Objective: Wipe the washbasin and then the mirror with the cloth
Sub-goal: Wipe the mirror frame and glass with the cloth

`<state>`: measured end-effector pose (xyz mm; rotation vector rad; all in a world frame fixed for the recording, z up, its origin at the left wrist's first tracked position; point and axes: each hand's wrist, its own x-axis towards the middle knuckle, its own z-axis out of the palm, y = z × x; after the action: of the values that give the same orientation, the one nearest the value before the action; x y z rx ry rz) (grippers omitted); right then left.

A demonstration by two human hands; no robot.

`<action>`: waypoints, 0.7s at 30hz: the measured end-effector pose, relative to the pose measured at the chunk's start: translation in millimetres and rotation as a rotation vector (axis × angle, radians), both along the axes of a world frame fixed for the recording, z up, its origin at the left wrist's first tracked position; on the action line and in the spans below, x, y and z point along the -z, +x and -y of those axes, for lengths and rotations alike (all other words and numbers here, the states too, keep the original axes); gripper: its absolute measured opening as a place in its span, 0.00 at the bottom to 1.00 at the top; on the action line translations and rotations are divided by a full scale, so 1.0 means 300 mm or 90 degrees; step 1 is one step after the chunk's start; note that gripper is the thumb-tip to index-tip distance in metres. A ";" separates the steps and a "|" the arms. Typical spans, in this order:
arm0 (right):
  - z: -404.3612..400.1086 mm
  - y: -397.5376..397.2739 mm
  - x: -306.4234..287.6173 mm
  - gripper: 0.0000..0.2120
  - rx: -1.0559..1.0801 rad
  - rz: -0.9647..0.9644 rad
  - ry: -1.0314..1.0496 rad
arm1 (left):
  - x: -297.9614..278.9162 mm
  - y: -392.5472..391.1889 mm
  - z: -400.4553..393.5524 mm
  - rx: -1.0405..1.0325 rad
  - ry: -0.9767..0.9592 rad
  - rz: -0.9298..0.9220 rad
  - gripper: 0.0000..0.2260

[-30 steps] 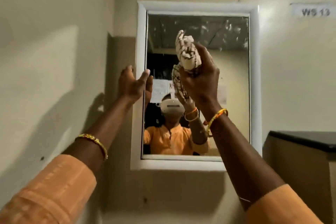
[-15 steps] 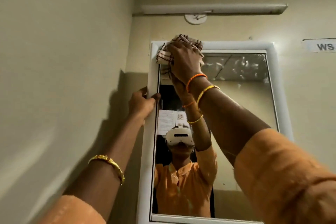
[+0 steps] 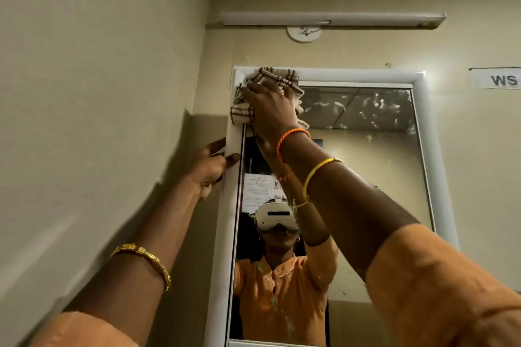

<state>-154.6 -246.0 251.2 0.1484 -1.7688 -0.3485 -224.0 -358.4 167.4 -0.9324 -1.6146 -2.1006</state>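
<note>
Pressing the cloth (image 3: pixel 266 84) against the top left corner of the mirror (image 3: pixel 361 149), the right hand (image 3: pixel 272 110) lies flat over the bunched fabric with its fingers spread and fairly straight, so this grip is released onto the cloth and pushes it, not clenched round it. The cloth is cream with dark brown check lines; it covers the corner of the white frame (image 3: pixel 423 149) and hangs over the uppermost glass just beside it. The left hand (image 3: pixel 210 167) holds the left rail of the frame lower down, thumb on the front face and fingers curled round the outer edge against the wall (image 3: pixel 98 93): a grip grasping the frame. An orange thread band (image 3: pixel 291 135) and a thin yellow bangle (image 3: pixel 318 170) sit on the right wrist, a gold bracelet (image 3: pixel 145 259) on the left forearm, and both arms wear orange sleeves (image 3: pixel 439 284). The glass reflects the person in an orange top with a white headset (image 3: pixel 276 215), and pale smears mark its upper part. Above the mirror a tube light fitting (image 3: pixel 332 19) runs along the wall over a round white box (image 3: pixel 304 34). A label (image 3: pixel 499 79) reading WS is cut off at the right edge
</note>
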 end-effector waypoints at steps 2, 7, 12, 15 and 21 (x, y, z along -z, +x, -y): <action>0.023 -0.012 0.008 0.26 -0.028 -0.012 -0.051 | -0.002 -0.002 0.000 -0.009 0.003 0.003 0.25; 0.018 -0.012 0.100 0.26 -0.093 0.041 -0.038 | -0.002 -0.004 -0.007 -0.036 0.009 0.001 0.26; -0.061 0.034 -0.006 0.25 -0.056 0.015 -0.066 | 0.003 0.006 -0.006 -0.068 0.006 -0.036 0.24; -0.119 0.049 -0.001 0.27 -0.065 -0.024 -0.097 | 0.007 0.006 -0.004 -0.084 -0.003 -0.057 0.24; -0.420 0.143 0.039 0.27 -0.083 -0.180 -0.293 | 0.019 -0.009 -0.001 -0.107 -0.016 -0.075 0.27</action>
<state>-111.6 -120.1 239.6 -0.1107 -1.5072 0.1321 -226.6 -358.1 161.7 -0.8770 -1.6042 -1.8824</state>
